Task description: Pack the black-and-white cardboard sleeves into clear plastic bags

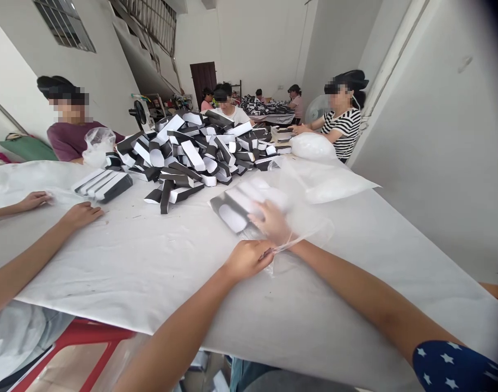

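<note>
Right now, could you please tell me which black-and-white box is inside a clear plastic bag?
The box under the person's right hand, wrapped in clear plastic; the boxes in the big heap lie loose.

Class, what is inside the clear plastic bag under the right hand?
Black-and-white card boxes lie inside the clear plastic bag. The right hand covers part of them, so their number is hidden.

And look at this long surface (151, 272), spread with white sheeting, carrying a huge jumbled heap of black-and-white card boxes (183, 155) right down the middle! Just left of the pile, a tidy row of boxes (102, 186) lies on its own, while out front a clear plastic bag (232, 209) holds more, and a white-filled bag (334, 182) sits further right
</note>
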A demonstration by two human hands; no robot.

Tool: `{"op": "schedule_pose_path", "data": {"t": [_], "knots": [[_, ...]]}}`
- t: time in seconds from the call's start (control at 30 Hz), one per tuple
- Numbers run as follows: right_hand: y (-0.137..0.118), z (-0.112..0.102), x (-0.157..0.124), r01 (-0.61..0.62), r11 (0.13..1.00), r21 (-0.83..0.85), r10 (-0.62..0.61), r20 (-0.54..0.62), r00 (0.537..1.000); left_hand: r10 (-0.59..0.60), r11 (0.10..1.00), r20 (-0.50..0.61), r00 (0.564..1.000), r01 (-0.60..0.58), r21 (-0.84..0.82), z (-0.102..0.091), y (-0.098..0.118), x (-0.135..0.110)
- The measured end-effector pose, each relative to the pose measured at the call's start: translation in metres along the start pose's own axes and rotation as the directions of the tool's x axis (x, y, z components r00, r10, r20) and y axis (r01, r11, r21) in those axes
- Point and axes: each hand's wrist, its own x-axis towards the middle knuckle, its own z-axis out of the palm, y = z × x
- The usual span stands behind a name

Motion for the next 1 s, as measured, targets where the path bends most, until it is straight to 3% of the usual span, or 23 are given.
{"op": "schedule_pose_path", "data": {"t": [0.17, 0.33, 0.43, 0.77, 1.0], "knots": [[0.001, 0.003, -0.002, -0.061, 0.998, 0.002, 0.061, -0.013, 0.998, -0.013, 1.0, 0.027, 1.0, 0.013, 0.007, 0.001, -0.001, 0.0], [0.008, 0.007, -0.003, -0.063, 0.989, 0.134, 0.076, -0.098, 0.992, -0.013, 1.0, 0.04, 0.999, 0.012, 0.006, 0.0, -0.001, 0.0], [0.015, 0.01, -0.001, -0.039, 0.992, 0.12, 0.052, -0.106, 0.993, -0.019, 1.0, 0.041, 0.999, 0.018, 0.009, -0.001, 0.0, 0.0], [0.013, 0.012, 0.0, 0.004, 0.994, -0.11, -0.003, 0.009, 1.0, -0.039, 0.999, 0.054, 0.998, 0.038, 0.022, 0.002, -0.002, 0.0], [0.011, 0.016, -0.002, -0.066, 0.994, -0.089, 0.071, 0.058, 0.996, -0.048, 0.999, 0.081, 0.996, 0.048, 0.009, -0.001, 0.001, 0.001]]}}
